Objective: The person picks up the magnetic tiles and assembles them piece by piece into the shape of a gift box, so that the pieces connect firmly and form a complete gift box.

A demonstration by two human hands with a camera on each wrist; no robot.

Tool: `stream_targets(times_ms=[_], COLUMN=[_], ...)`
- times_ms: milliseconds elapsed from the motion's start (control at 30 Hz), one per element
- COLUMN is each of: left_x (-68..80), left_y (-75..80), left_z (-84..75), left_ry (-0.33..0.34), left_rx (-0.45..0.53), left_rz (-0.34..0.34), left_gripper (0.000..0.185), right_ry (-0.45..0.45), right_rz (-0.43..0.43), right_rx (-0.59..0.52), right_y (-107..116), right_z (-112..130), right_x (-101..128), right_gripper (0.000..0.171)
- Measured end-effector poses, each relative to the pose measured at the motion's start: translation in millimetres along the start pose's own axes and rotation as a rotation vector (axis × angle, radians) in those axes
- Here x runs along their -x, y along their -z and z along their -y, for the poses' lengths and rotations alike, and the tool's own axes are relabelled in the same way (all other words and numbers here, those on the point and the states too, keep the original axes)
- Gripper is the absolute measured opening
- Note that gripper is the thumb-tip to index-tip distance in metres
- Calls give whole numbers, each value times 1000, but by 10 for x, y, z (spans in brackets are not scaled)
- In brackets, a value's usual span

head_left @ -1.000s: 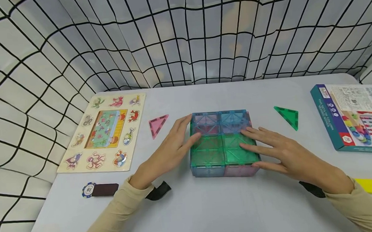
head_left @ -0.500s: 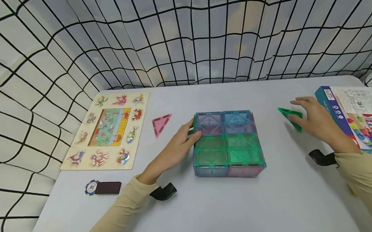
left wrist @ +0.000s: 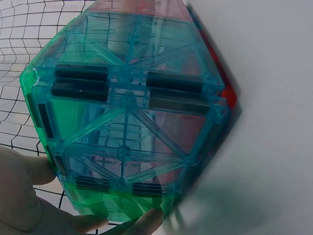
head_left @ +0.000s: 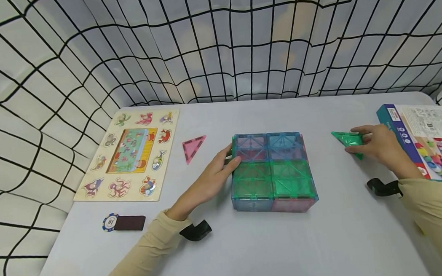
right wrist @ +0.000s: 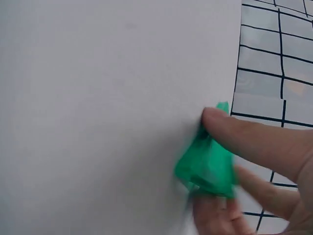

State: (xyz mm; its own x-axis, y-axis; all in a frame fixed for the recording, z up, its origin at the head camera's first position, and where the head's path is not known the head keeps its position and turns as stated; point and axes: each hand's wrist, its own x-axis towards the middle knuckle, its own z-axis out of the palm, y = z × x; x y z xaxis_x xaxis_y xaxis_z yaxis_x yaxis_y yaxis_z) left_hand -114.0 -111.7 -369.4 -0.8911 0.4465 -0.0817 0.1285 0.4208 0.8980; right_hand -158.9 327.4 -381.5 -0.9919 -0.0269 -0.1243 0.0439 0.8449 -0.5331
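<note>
Green triangle [head_left: 348, 140]: thin, stiff, likely light, slick tile, pinched at its edge by right hand [head_left: 381, 147]; left hand [head_left: 212, 176] spread against block [head_left: 270, 171].

A staged recording booth: grid-lined cloth backdrop [head_left: 215, 41] surrounds a white table [head_left: 251, 254] of toys.

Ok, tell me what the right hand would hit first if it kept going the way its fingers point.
The right hand, pinching the green triangle tile, points left across the table. Going straight on, it would likely meet the tile block first, though depth is hard to judge.
</note>
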Motion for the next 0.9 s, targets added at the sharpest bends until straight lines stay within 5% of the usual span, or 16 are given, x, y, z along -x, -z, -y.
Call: stream_targets(times_ms=[167, 400, 533, 733, 900], left_x=[-16, -13, -8, 1, -15], left_y=[-11, -3, 5, 7, -7], left_z=[1, 46, 62, 56, 47], left_ry=[-7, 3, 0, -9, 4], left_rx=[2, 2, 5, 30, 32], left_rz=[6, 3, 3, 4, 7], left_gripper=[69, 70, 70, 69, 70], right_ry=[19, 97, 292, 698, 767], right_rz=[-75, -145, -217, -106, -104], right_rx=[-86, -120, -246, -324, -212], right_y=[-53, -41, -19, -110, -216], right_z=[-1, 227, 635, 1186, 1311], right_x=[62, 178, 325, 477, 514], right_gripper=[59, 34, 20, 31, 31])
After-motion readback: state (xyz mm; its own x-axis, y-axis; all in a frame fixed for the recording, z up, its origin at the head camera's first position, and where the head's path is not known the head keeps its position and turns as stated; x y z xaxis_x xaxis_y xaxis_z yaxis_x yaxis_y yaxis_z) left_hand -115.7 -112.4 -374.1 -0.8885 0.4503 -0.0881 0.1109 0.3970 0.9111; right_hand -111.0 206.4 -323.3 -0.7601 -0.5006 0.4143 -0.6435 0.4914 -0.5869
